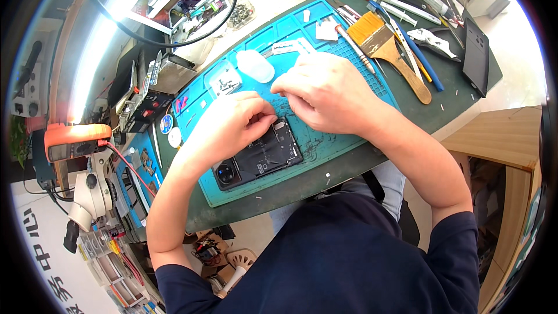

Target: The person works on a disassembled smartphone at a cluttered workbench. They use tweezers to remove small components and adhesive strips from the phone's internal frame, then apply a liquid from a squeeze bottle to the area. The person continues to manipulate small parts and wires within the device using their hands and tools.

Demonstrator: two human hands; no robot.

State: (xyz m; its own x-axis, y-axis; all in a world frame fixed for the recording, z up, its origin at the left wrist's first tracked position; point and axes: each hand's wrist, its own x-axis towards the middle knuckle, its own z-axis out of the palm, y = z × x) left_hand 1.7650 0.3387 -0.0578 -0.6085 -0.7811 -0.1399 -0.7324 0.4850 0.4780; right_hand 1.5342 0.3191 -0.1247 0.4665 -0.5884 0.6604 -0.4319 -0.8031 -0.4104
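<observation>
Blue work mat (343, 141) on a dark green table (421, 117), and sitting on its near edge at about 7 o'clock is the star of the show: an opened black phone (266, 154) with its innards showing and the round camera part (226, 172) down at its own 8 o'clock corner. Looks to me like the fiddly middle of some phone work, fingers busy at the end of the phone away from that camera. The left hand (235, 123) is curled over the phone's far edge, thumb and index tips right by its 12 to 1 o'clock side, so the phone sits at roughly 4 to 5 o'clock from it, just beside and partly covered. Whether those tips actually grip something tiny or just touch the edge, I can't tell. The right hand (326, 92) hangs above the mat with its fingers bent inward; no idea if there's a small bit in there, the tips are too hidden. From it the phone is at about 7 to 8 o'clock, near but apart. My take: the next move calls for a light, steady touch from the left plus a precise approach from the right, without scraping the exposed parts. The clear box of small parts (225, 84) is at 12 o'clock from the left hand, and the wide brush (386, 52) is at 1 to 2 from the right.
</observation>
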